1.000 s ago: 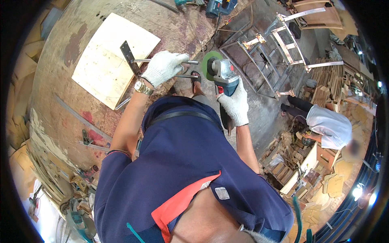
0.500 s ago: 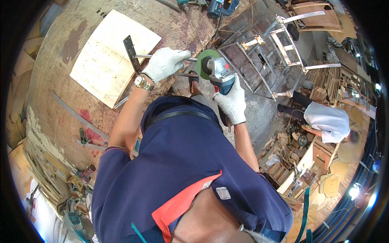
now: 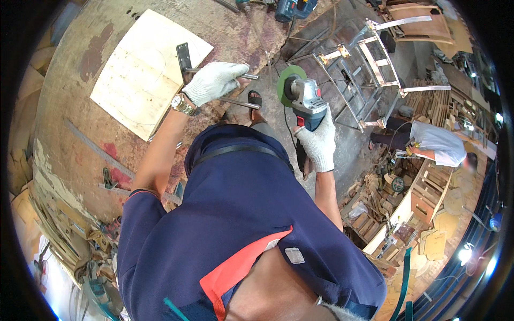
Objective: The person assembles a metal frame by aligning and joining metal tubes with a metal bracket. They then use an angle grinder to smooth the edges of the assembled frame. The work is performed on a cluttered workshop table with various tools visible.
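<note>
My left hand (image 3: pixel 214 83), in a white knit glove, grips a metal piece made of a black flat plate (image 3: pixel 183 55) and two steel bars. The upper bar (image 3: pixel 250 76) sticks out past my fingers, and the lower bar (image 3: pixel 239 102) runs below the hand. Their free ends point right, beyond the table edge. My right hand (image 3: pixel 319 143), gloved too, is closed round the body of an angle grinder (image 3: pixel 308 99). The grinder's green disc (image 3: pixel 288 85) stands apart from the bar ends. Fingertips of the left hand are partly hidden.
A pale wooden board (image 3: pixel 134 75) lies on the stained worktable (image 3: pixel 80 115), with a metal square ruler (image 3: pixel 99 147) nearer me. Blue power tools (image 3: pixel 294 9) sit at the far edge. Welded metal frames (image 3: pixel 369 69) stand right; a person (image 3: pixel 436 142) bends over near wood scraps.
The grinder in my right hand has moved right, away from the bar ends. My left hand and the metal piece have shifted and turned slightly. The other person has moved a little right.
</note>
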The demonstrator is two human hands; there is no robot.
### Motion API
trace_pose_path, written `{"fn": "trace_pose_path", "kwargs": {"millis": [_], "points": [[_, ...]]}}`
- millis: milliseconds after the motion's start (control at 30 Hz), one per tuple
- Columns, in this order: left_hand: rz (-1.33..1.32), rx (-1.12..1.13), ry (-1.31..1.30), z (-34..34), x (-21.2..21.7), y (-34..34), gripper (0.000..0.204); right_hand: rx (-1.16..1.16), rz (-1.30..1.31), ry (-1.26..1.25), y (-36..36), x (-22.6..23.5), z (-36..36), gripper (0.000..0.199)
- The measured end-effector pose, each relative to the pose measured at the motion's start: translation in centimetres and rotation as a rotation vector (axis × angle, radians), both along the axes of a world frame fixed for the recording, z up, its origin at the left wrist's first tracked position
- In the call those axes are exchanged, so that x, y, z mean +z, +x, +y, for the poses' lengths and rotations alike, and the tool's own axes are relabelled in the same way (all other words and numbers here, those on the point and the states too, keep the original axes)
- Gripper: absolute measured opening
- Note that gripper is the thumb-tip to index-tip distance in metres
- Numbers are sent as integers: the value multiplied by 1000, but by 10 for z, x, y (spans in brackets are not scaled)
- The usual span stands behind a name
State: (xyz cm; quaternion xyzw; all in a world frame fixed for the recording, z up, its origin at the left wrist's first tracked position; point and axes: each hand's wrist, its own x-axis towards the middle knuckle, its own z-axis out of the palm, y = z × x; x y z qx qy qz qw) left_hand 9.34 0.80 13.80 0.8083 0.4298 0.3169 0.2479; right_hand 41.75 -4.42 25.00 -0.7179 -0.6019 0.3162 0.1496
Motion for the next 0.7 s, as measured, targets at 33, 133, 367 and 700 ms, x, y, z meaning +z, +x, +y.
{"fn": "trace_pose_path", "kwargs": {"millis": [33, 133, 367, 700], "points": [[-43, 16, -28, -2, -3, 1, 42, -20, 37, -21, -2, 3, 0, 89], [-128, 62, -71, -8, -13, 3, 40, -38, 73, -28, -6, 6, 1, 79], [-101, 190, -47, -8, -7, -3, 37, 8, 22, 33, -34, 21, 14, 77], [-35, 468, -72, -26, 45, -5, 28, -58, 510, -17, -22, 9, 38, 68]]}}
